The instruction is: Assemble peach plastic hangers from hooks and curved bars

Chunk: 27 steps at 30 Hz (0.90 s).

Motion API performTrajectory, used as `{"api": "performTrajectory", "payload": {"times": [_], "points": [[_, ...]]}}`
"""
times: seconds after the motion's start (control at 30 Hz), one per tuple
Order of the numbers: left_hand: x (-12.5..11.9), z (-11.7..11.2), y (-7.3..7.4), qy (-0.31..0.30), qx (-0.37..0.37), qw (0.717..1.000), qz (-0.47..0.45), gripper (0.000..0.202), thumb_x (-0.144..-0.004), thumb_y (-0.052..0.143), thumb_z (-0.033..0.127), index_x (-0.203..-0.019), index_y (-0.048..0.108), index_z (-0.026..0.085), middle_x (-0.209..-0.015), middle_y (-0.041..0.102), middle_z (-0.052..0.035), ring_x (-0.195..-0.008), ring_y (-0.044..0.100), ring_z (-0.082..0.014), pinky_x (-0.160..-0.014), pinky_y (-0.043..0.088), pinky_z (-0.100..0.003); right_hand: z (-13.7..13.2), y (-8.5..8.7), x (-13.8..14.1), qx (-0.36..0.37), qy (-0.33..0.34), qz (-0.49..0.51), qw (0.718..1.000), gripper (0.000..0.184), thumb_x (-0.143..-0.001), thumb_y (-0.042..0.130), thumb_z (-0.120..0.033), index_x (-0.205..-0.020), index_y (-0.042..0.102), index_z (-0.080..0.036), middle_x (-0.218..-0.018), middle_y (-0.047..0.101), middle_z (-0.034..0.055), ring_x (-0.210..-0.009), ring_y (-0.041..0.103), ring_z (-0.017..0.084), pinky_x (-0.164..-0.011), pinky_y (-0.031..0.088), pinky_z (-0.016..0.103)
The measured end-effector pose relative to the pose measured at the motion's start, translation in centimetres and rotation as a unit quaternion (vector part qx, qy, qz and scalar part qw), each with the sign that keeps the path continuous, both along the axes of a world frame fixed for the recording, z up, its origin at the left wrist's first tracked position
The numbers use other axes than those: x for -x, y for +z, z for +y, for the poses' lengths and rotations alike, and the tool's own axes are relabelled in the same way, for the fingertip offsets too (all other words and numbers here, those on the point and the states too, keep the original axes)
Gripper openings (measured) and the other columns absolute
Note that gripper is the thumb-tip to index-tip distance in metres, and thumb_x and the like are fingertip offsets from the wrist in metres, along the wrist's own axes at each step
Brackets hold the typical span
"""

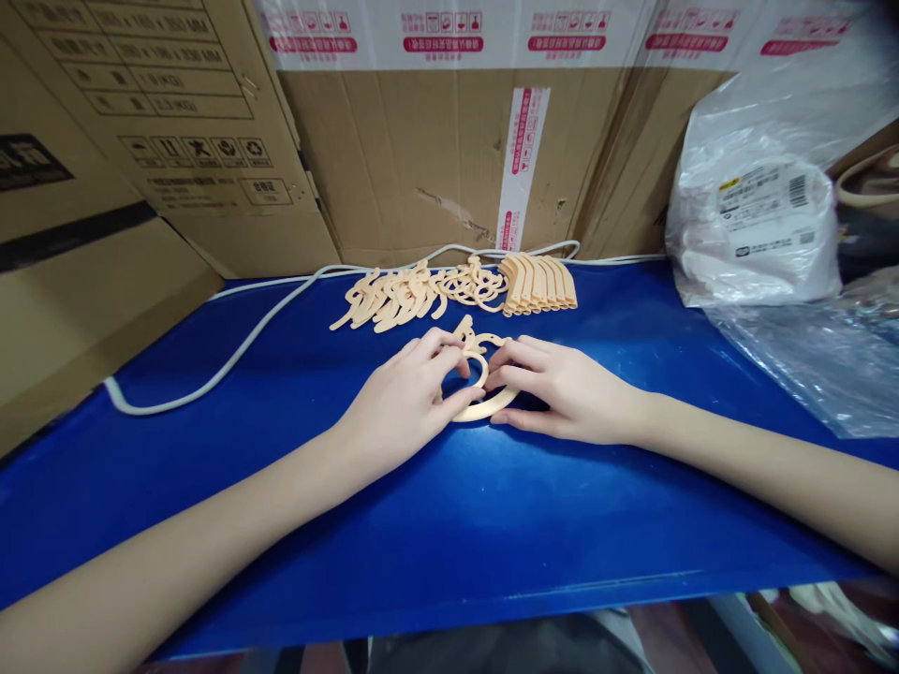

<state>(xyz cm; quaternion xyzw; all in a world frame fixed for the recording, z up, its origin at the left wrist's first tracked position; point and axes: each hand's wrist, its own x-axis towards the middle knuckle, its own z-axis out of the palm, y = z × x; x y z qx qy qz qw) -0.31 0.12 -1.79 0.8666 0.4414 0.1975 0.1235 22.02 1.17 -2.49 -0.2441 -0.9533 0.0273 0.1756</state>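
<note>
Between both hands, low over the blue tabletop, is a cream plastic piece (484, 410) with rounded, ring-like curves and a hook-like part at its far end. My left hand (404, 393) is closed on its left side, thumb along the near curve and index finger bent over the ring. On the opposite side, my right hand (566, 388) grips the curved edge with bent fingers, its thumb at the near rim. Fingers cover parts of the piece, so its full shape and joints are hidden.
Behind the hands lie cream hook-shaped pieces (393, 298), a tangle of ring-like pieces (472, 283) and a row of curved arms (539, 284). A white cable (245, 348) crosses the blue table (449, 534). Cardboard boxes (435, 159) stand behind; a plastic-wrapped roll (758, 225) sits right.
</note>
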Motion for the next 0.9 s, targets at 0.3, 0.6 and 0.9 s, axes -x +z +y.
{"api": "performTrajectory", "payload": {"times": [0.3, 0.6, 0.9], "points": [[-0.5, -0.9, 0.2, -0.028, -0.05, 0.998, 0.01, 0.018, -0.094, 0.052, 0.035, -0.1, 0.059, 0.02, -0.121, 0.058, -0.0069, -0.117, 0.051, -0.0242, -0.099, 0.041, -0.042, 0.1, -0.1, -0.1, 0.001, -0.003, -0.001, 1.0, 0.03, -0.096, 0.048, -0.041, -0.103, 0.061, -0.015, -0.106, 0.059, 0.0117, -0.096, 0.054, 0.022, -0.087, 0.048, 0.037], [-0.7, -0.9, 0.2, -0.022, -0.006, 1.0, -0.011, 0.032, -0.101, 0.034, 0.038, -0.117, 0.054, 0.02, -0.123, 0.059, -0.0069, -0.118, 0.053, -0.0226, -0.1, 0.043, -0.041, 0.0, 0.1, -0.1, -0.001, -0.001, -0.014, 1.0, 0.023, -0.098, 0.044, -0.033, -0.094, 0.059, -0.016, -0.102, 0.058, 0.0112, -0.093, 0.053, 0.021, -0.083, 0.047, 0.036], [0.0, 0.0, 0.0, 0.084, -0.137, 0.987, -0.029, 0.052, -0.098, 0.038, 0.043, -0.14, 0.038, 0.012, -0.153, 0.035, -0.0136, -0.145, 0.019, -0.0291, -0.119, 0.012, -0.053, 0.0, 0.1, -0.1, -0.002, 0.0, -0.019, 1.0, 0.021, -0.097, 0.044, -0.031, -0.093, 0.057, -0.015, -0.099, 0.057, 0.0096, -0.09, 0.051, 0.019, -0.083, 0.045, 0.034]]}}
